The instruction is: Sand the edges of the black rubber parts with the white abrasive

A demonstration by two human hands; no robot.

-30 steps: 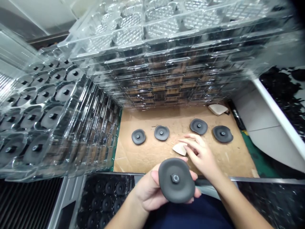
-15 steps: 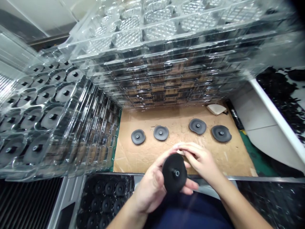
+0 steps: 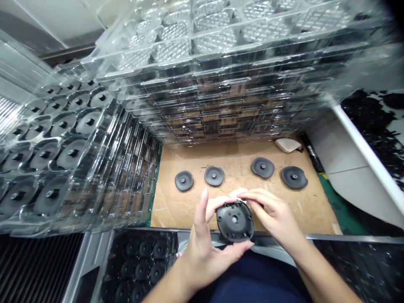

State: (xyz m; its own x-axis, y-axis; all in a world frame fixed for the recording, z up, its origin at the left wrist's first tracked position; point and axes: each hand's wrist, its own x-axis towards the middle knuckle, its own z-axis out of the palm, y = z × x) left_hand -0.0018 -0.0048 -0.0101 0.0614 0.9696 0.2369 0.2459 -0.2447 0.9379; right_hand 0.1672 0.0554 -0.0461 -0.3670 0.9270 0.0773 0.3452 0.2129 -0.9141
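Observation:
My left hand (image 3: 205, 252) grips a black plastic cover (image 3: 235, 223) by its edges, thumb below and fingers above. The cover's inner side, with small posts and a central hole, faces me. At its upper right edge is my right hand (image 3: 274, 210), its fingers pinched together around a bit of something whitish that I cannot make out. Beyond my hands, several dark covers with a central stem lie on the cardboard: one at the left (image 3: 184, 181), a second beside it (image 3: 214, 176), another to the right (image 3: 262, 167) and one farther right (image 3: 294, 177).
Tall stacks of clear plastic trays (image 3: 227, 88) stand behind the cardboard sheet (image 3: 189, 210). On the left, a tray stack (image 3: 126, 168) holds covers in its top pockets. A dark tray (image 3: 142, 261) sits low at front left. A white-edged bin (image 3: 369, 147) with black pieces is at right.
The cover in my left hand has been turned over, from its stem side to its inner side, and my left thumb and fingers now hold its edges. My right hand stays beside it, pinched.

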